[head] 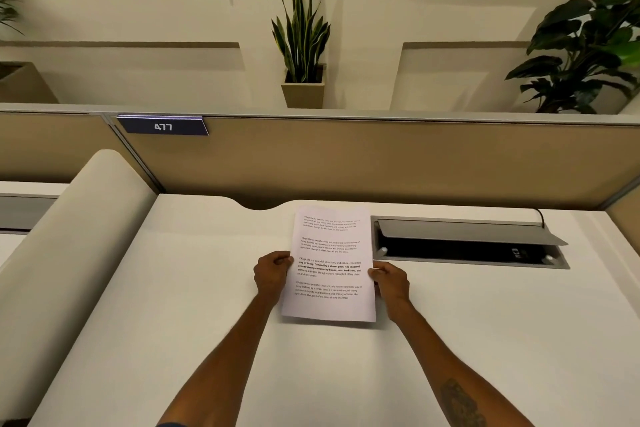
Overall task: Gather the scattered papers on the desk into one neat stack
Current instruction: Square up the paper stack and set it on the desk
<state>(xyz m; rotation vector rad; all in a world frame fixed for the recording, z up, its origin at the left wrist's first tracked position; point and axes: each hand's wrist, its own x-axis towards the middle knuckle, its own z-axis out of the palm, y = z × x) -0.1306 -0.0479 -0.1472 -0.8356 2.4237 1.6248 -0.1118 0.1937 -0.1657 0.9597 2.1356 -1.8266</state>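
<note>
A stack of white printed papers [330, 239] stands upright on its bottom edge on the white desk [173, 305], near the desk's middle. Its top sheet shows several paragraphs of text. My left hand [272, 274] grips the stack's left edge at mid-height, thumb on the front. My right hand [389, 282] grips the right edge at about the same height. The edges of the sheets look aligned. No loose sheet lies elsewhere on the desk.
An open cable tray with a raised grey lid [464, 236] is sunk into the desk just right of the papers. A tan partition [381, 159] with a "477" label [162, 126] closes the back. Potted plants [303, 87] stand behind it.
</note>
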